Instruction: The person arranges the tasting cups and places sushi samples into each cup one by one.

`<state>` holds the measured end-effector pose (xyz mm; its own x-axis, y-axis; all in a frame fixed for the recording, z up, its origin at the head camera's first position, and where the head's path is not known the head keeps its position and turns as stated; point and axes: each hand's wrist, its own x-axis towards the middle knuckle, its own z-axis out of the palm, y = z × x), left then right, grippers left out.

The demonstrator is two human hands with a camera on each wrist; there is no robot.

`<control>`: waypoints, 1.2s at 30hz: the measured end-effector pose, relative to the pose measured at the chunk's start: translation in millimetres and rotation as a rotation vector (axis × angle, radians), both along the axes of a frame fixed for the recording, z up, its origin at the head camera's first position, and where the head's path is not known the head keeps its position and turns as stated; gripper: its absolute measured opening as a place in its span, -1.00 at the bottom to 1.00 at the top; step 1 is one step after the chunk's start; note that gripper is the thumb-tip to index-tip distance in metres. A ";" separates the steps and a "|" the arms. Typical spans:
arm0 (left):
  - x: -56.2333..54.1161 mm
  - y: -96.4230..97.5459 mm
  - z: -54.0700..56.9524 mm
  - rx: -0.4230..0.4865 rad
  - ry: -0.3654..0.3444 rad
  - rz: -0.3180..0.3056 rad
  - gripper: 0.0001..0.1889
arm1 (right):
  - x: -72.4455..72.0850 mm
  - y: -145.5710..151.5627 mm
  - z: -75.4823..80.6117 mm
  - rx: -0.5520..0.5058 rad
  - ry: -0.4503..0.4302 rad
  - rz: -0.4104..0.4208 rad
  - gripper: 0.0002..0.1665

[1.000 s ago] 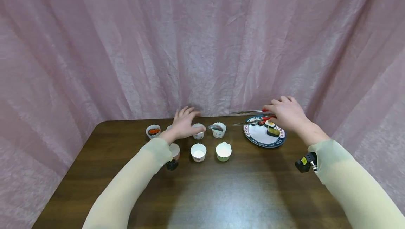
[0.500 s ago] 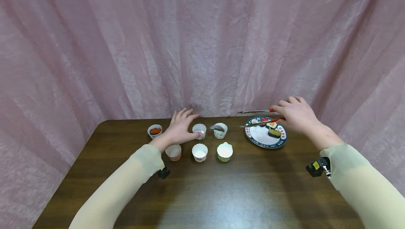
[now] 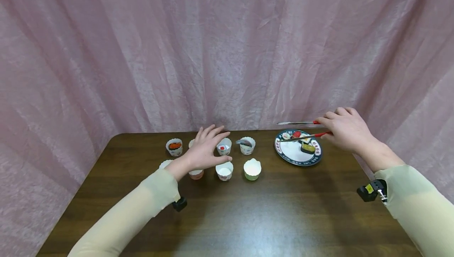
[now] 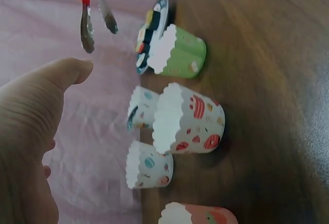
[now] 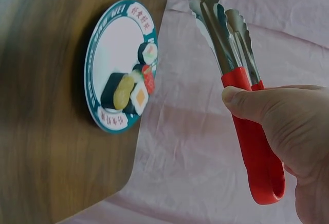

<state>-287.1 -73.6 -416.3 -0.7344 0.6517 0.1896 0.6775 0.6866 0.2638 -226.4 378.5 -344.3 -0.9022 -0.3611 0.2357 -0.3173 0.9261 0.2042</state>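
Observation:
My right hand [image 3: 347, 129] grips the red handles of metal tongs [image 5: 252, 136], whose scalloped tips stand apart and point left. From the head view, the tongs overlap the plate [image 3: 292, 157], white with a dark blue-green rim. Sushi pieces [image 5: 123, 93] cluster on one side of it. My left hand [image 3: 203, 152] hovers over the paper cups with spread fingers and nothing in its grasp. Beyond its fingers stand a cup [image 3: 224, 146] with a red-and-white piece inside and another cup [image 3: 247, 145] with a silvery-grey piece. My left hand and wrist partly hide several cups.
At the far left of the rows, a cup [image 3: 174, 147] holds an orange-topped piece. Nearer me are a white cup [image 3: 224, 171] and a green cup [image 3: 252, 169]. A pink curtain [image 3: 227, 52] hangs right behind the brown wooden table [image 3: 269, 217].
My right hand has drawn to the right with the tongs, so the tips moved off leftward of the plate to over it. My left hand has come slightly nearer me, uncovering the cup with the red-and-white piece.

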 end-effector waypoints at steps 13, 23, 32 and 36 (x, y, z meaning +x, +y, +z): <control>30.6 9.7 7.5 0.002 0.050 -0.053 -0.06 | 19.5 31.1 4.0 0.023 0.049 -0.008 -0.32; 60.7 19.6 10.3 0.035 0.077 -0.168 -0.10 | 27.7 50.6 -0.2 0.050 0.040 -0.028 -0.34; 92.7 38.7 -1.8 0.010 0.113 -0.279 -0.11 | 29.7 63.8 -11.4 0.088 -0.003 -0.036 -0.47; 105.5 47.8 -12.1 -0.014 0.133 -0.348 -0.11 | 32.0 69.6 -16.9 0.102 -0.011 -0.034 -0.48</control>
